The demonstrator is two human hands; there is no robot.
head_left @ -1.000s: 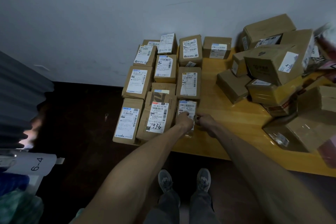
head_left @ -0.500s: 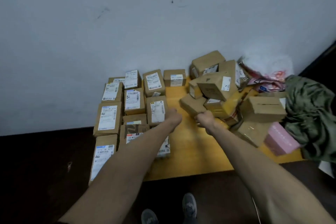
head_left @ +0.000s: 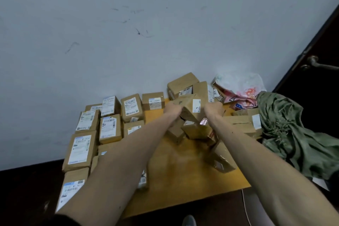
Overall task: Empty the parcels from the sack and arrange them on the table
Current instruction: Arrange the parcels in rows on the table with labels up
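Both arms reach over the yellow wooden table [head_left: 176, 176]. My left hand [head_left: 172, 109] and my right hand [head_left: 213, 109] grip the two sides of a tilted brown cardboard parcel [head_left: 189, 108] with a small white label, on top of a loose heap of parcels [head_left: 194, 130]. Rows of labelled brown parcels [head_left: 110, 128] lie flat along the table's left part. A crumpled green sack [head_left: 293, 134] lies at the right end of the table.
A white and pink plastic bag [head_left: 238, 88] sits against the pale wall behind the heap. A dark door with a lever handle [head_left: 315, 64] stands at the right. The dark floor and one shoe [head_left: 189, 221] show below the table's front edge.
Both hands left the small parcel at the near end of the rows, moved up and right to the heap, and closed on the tilted parcel on top. The view swung right.
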